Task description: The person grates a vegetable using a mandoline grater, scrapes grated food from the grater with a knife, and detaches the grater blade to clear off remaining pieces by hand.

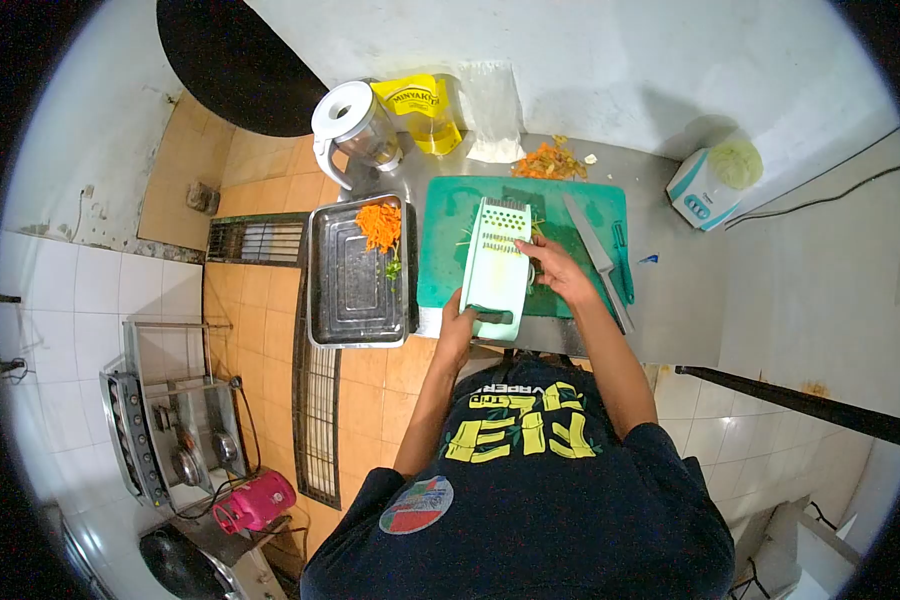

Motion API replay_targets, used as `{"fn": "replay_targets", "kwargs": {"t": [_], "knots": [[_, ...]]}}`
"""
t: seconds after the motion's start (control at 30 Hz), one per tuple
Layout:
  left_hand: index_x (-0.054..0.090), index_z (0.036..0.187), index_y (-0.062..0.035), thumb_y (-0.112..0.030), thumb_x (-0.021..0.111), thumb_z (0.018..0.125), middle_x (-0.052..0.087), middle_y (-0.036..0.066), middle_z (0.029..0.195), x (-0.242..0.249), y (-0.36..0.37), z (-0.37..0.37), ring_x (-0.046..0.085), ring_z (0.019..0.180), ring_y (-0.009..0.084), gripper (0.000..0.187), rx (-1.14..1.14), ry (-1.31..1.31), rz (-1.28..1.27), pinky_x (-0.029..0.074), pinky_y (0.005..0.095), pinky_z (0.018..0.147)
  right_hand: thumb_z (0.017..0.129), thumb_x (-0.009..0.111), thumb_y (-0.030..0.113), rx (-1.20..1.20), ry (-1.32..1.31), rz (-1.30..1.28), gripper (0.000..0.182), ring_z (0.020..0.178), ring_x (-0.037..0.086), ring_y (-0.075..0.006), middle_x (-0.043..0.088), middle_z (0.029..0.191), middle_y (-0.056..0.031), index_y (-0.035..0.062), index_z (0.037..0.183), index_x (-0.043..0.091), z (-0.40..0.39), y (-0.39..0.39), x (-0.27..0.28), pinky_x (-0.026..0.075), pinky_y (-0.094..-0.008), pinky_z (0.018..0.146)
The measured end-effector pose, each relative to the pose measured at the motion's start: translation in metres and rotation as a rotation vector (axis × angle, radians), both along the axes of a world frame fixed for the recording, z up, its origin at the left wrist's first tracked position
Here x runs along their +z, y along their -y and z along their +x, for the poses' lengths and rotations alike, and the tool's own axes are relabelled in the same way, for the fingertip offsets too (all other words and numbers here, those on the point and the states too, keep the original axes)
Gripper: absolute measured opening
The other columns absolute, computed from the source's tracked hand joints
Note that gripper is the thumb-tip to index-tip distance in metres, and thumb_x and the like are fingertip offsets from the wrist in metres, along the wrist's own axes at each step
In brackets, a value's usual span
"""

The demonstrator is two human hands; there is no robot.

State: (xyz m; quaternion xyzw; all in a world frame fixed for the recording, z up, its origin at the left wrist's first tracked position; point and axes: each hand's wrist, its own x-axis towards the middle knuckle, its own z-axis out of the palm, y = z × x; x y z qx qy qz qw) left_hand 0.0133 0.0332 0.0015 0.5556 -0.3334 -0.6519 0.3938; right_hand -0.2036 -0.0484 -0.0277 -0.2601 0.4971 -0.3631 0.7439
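Observation:
A pale green grater (498,265) is tilted over the green cutting board (445,230), its rows of holes facing up. My left hand (456,328) is closed around the lower handle end. My right hand (555,270) grips the right edge of the grater, a fingertip lying on its toothed face; the other fingers are partly hidden behind it. A few thin pale shreds lie on the board beside the grater. Right of my right hand, a large knife (595,245) and a green-handled peeler (622,265) rest on the board.
At left stands a metal tray (355,285) with shredded carrot (379,227) and green bits (393,269). Behind are a blender jug (355,125), a yellow pouch (422,110) and a pile of peelings (550,162). A white-and-teal appliance (708,190) stands at right.

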Motion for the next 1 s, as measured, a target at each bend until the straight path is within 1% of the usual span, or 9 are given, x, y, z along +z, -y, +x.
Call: {"fn": "replay_targets", "kwargs": {"t": [0.17, 0.27, 0.37, 0.47, 0.57, 0.67, 0.77, 0.87, 1.0], "knots": [[0.045, 0.138, 0.0057, 0.0, 0.046, 0.079, 0.061, 0.015, 0.119, 0.001, -0.001, 0.004, 0.06, 0.103, 0.0245, 0.059, 0.022, -0.05, 0.044, 0.049, 0.0341, 0.089, 0.088, 0.07, 0.046, 0.05, -0.046, -0.041, 0.053, 0.108, 0.057, -0.0169, 0.063, 0.118, -0.0027, 0.0099, 0.125, 0.058, -0.002, 0.003, -0.008, 0.047, -0.0379, 0.083], [0.044, 0.139, 0.0059, 0.0, 0.046, 0.08, 0.06, 0.016, 0.119, -0.001, -0.001, 0.007, 0.061, 0.102, 0.0242, 0.059, 0.022, -0.09, 0.033, 0.05, 0.0343, 0.086, 0.094, 0.066, 0.038, -0.018, 0.047, 0.032, 0.041, 0.094, 0.062, -0.0106, 0.066, 0.107, -0.0016, 0.005, 0.118, 0.061, -0.004, 0.002, 0.002, 0.053, -0.0297, 0.074], [0.043, 0.139, 0.0063, 0.0, 0.046, 0.081, 0.06, 0.017, 0.12, 0.014, 0.0, 0.007, 0.062, 0.1, 0.0239, 0.058, -0.007, -0.14, 0.073, 0.052, 0.0338, 0.084, 0.097, 0.062, 0.04, -0.083, 0.134, 0.012, 0.043, 0.098, 0.062, -0.0126, 0.066, 0.112, -0.0018, 0.0042, 0.121, 0.06, 0.002, 0.002, 0.019, 0.052, -0.0328, 0.079], [0.042, 0.139, 0.0066, 0.001, 0.046, 0.082, 0.06, 0.017, 0.117, 0.019, 0.0, 0.004, 0.063, 0.097, 0.0235, 0.058, 0.027, -0.147, 0.085, 0.054, 0.0331, 0.08, 0.098, 0.06, 0.036, -0.15, 0.207, -0.065, 0.041, 0.097, 0.064, -0.0128, 0.067, 0.111, -0.0031, 0.0034, 0.124, 0.06, 0.009, 0.005, 0.008, 0.054, -0.0306, 0.077], [0.043, 0.138, 0.0064, 0.001, 0.047, 0.081, 0.061, 0.016, 0.114, 0.027, 0.001, 0.002, 0.064, 0.094, 0.0229, 0.057, 0.012, -0.139, 0.1, 0.054, 0.0324, 0.078, 0.099, 0.059, 0.034, -0.209, 0.219, -0.018, 0.04, 0.093, 0.066, -0.0125, 0.069, 0.109, -0.0051, 0.003, 0.125, 0.059, 0.014, 0.006, 0.005, 0.054, -0.0278, 0.075], [0.043, 0.138, 0.0059, 0.002, 0.046, 0.081, 0.062, 0.015, 0.112, 0.014, 0.0, 0.003, 0.064, 0.091, 0.0222, 0.057, 0.014, -0.151, 0.087, 0.055, 0.0323, 0.074, 0.099, 0.059, 0.032, -0.231, 0.265, -0.028, 0.038, 0.087, 0.067, -0.0115, 0.069, 0.104, -0.0055, 0.0031, 0.123, 0.06, 0.019, 0.007, 0.005, 0.055, -0.0264, 0.073], [0.042, 0.138, 0.0062, 0.003, 0.044, 0.081, 0.062, 0.015, 0.11, -0.005, -0.003, 0.0, 0.064, 0.09, 0.0217, 0.057, 0.057, -0.098, 0.063, 0.055, 0.0323, 0.073, 0.098, 0.059, 0.033, -0.266, 0.194, -0.058, 0.033, 0.085, 0.066, -0.0165, 0.068, 0.1, -0.0071, 0.0027, 0.111, 0.062, 0.024, 0.009, -0.002, 0.056, -0.0319, 0.074], [0.043, 0.137, 0.0063, 0.004, 0.043, 0.081, 0.063, 0.015, 0.108, -0.022, -0.004, 0.001, 0.065, 0.085, 0.0216, 0.056, 0.08, -0.079, 0.082, 0.055, 0.0319, 0.067, 0.098, 0.059, 0.03, -0.321, 0.197, -0.04, 0.03, 0.083, 0.066, -0.0163, 0.069, 0.099, -0.0074, 0.0029, 0.108, 0.062, 0.029, 0.007, -0.001, 0.055, -0.0317, 0.074], [0.044, 0.136, 0.0059, 0.003, 0.043, 0.081, 0.062, 0.015, 0.108, -0.019, -0.006, 0.0, 0.066, 0.081, 0.0227, 0.054, 0.07, -0.124, 0.083, 0.055, 0.0306, 0.058, 0.098, 0.059, 0.029, -0.347, 0.217, -0.045, 0.027, 0.084, 0.066, -0.0164, 0.069, 0.099, -0.007, 0.0038, 0.108, 0.063, 0.033, 0.007, 0.002, 0.055, -0.0317, 0.074]]}}
